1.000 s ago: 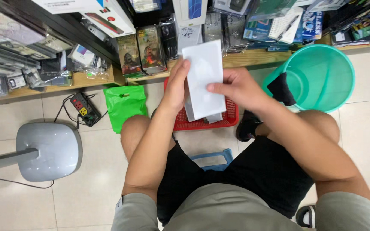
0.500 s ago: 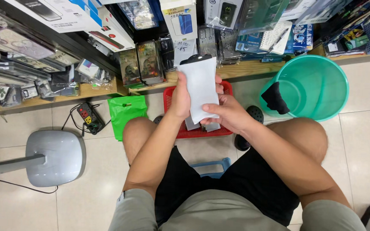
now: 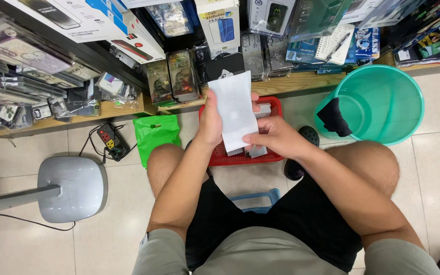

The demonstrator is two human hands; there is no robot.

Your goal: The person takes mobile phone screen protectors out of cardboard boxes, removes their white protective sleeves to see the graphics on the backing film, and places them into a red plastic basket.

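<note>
A white flat packet (image 3: 234, 109), long and narrow like a sleeve or envelope, stands almost upright between the person's two hands, its top tipped slightly toward eleven o'clock. It hangs in the air above a red plastic basket (image 3: 273, 104) on the floor. The left hand (image 3: 211, 122) is closed on the packet's left edge, thumb across the front, fingers curled behind it. The right hand (image 3: 276, 138) pinches the lower right corner, thumb on the front and fingers folded underneath; I cannot tell whether it also holds the grey flat pieces (image 3: 254, 151) showing just below the packet.

The basket sits between the person's bare knees and holds more pale flat packets (image 3: 264, 109). At three o'clock from it stands a green plastic bucket (image 3: 398, 102) with a black cloth (image 3: 333, 117) draped over its near rim. At nine o'clock lies a bright green plastic bag (image 3: 155, 133), and further that way a black power strip (image 3: 111, 142) with its cable. Beyond that, toward eight o'clock, rests the grey base of a stand (image 3: 72, 187). At twelve o'clock a low wooden shelf (image 3: 291, 82) carries boxed and bagged phone accessories. A blue stool edge (image 3: 255, 197) shows at six o'clock, under the black shorts (image 3: 301, 224).
</note>
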